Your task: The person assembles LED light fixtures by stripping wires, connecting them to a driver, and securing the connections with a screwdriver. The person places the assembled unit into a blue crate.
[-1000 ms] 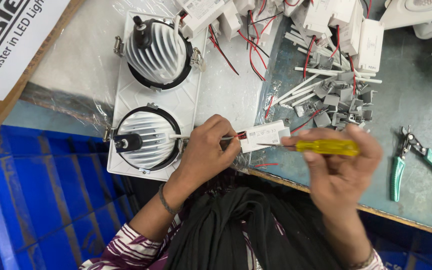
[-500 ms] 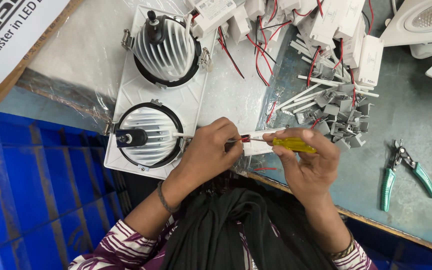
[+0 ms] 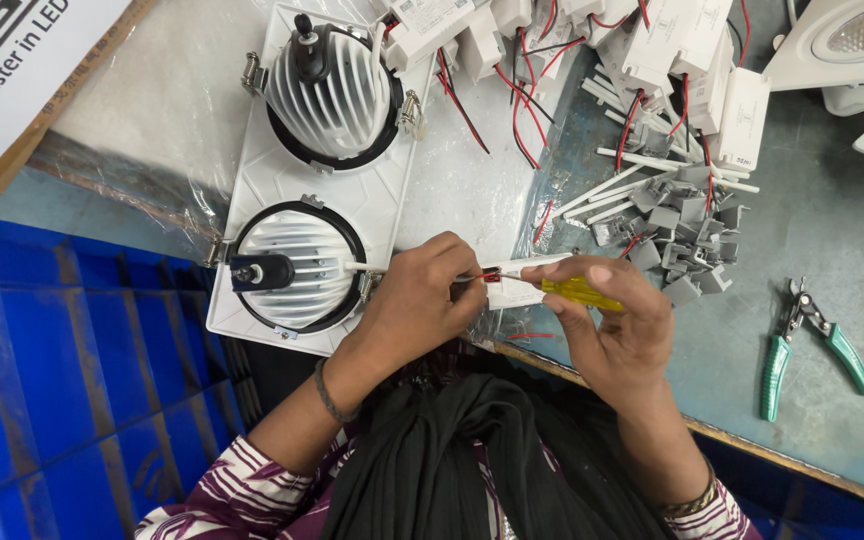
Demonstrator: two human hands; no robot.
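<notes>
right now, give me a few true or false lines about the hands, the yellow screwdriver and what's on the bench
1. The right hand holds a yellow-handled screwdriver. True.
2. The left hand pinches a red wire end by a small white rectangular driver box. True.
3. The green-handled pliers are in the left hand. False: they lie on the grey bench, right of both hands.
4. The white twin downlight housing holds two finned round heat sinks. True.
5. The blue plastic crate sits right of the hands. False: it is on the left.
</notes>
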